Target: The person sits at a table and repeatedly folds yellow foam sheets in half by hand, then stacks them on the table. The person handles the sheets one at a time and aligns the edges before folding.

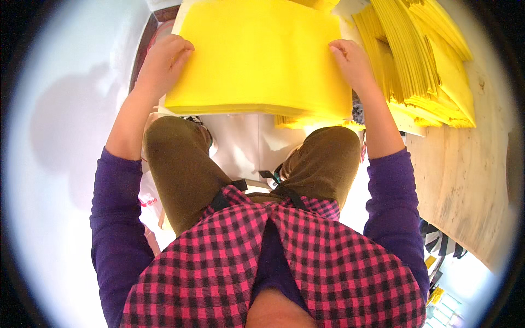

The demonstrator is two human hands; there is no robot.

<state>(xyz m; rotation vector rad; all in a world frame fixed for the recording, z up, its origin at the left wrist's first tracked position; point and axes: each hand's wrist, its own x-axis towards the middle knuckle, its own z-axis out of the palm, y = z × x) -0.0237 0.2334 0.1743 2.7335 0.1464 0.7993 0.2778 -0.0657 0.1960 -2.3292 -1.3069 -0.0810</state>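
A stack of smooth yellow fabric sheets [257,60] lies in front of me, just beyond my knees, with its layered near edge facing me. At its left edge my left hand [167,63] is closed, thumb and fingers pinching the side of the yellow sheet. My right hand [350,61] is curled in the same way at the right edge, thumb against the fingers. How many layers lie between the fingers cannot be made out. The sheet between both hands looks flat and spread out.
On the right, bundles of folded yellow fabric [410,54] are piled on a wooden table [454,175]. A white wall [60,136] runs along the left. Below the stack are my knees and a pale tiled floor [238,139]. Black straps [440,240] hang under the table.
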